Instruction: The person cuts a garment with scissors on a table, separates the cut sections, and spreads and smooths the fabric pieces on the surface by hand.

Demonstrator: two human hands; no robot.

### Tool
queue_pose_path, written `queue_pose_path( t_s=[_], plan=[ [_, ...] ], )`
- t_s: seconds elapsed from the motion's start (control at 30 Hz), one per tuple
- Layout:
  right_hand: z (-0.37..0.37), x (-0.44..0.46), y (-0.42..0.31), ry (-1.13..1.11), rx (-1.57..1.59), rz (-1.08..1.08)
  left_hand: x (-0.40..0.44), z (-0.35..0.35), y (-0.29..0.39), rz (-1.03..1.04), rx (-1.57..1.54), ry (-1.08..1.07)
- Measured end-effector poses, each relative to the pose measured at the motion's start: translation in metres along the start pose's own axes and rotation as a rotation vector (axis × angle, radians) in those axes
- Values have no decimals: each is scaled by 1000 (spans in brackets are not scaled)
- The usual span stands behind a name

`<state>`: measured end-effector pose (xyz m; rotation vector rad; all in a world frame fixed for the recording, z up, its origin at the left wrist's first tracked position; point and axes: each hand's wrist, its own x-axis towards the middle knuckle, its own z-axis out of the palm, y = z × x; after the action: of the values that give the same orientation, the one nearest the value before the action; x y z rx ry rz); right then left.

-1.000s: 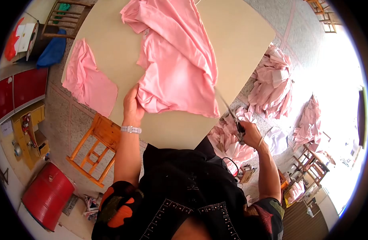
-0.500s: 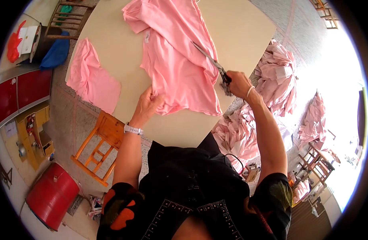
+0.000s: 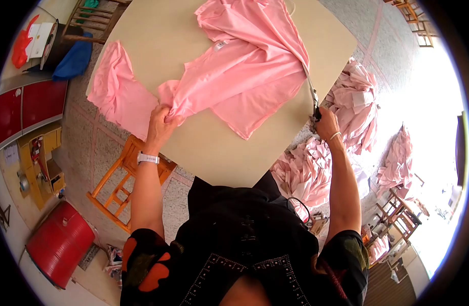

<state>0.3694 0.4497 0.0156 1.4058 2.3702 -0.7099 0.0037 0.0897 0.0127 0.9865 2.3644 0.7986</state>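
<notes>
A pink garment (image 3: 239, 71) with a small white label (image 3: 220, 45) lies across the beige table (image 3: 193, 158). My left hand (image 3: 160, 125) is closed on its near left corner and pulls the cloth taut in folds. My right hand (image 3: 327, 123) grips scissors (image 3: 314, 97) by the dark handles at the table's right edge. The blades point up and left and reach the garment's right edge, where the tip is partly hidden by cloth. Left of my left hand, a separate pink cloth piece (image 3: 117, 92) hangs over the table edge.
Bundles of pale pink cloth (image 3: 308, 171) and another heap (image 3: 354, 102) sit on the floor to the right. A wooden chair (image 3: 125, 178) stands by the table's left side, with a red drum (image 3: 61, 245) farther off. Red cabinets (image 3: 43, 112) line the left wall.
My left hand has moved left and slightly up, dragging the garment's corner so the cloth stretches diagonally. My right hand with the scissors has shifted right and a little down.
</notes>
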Motion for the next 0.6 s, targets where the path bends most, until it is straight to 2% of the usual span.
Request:
queue_pose_path(
  t_s=[0.07,0.17,0.27,0.37,0.43,0.47,0.5,0.6],
  plan=[
    [3,-4,13,19,-31,-14,5,6,1,59,-36,138],
    [3,-12,34,30,-57,-12,11,-12,35,-139,-227,35],
    [-13,-23,23,47,-5,21,31,-24,45,-154,-174,20],
    [-20,-37,10,89,41,-32,50,-13,22,-138,194,-10],
    [-29,-56,-7,71,120,-67,52,-7,16,-92,216,-29],
    [-27,-65,-9,9,313,-117,52,-5,16,-69,225,-43],
    [-29,-75,-14,-54,127,-161,50,-4,19,-93,158,-42],
    [-25,-105,-21,-216,63,-338,55,0,23,-105,7,11]
  ],
)
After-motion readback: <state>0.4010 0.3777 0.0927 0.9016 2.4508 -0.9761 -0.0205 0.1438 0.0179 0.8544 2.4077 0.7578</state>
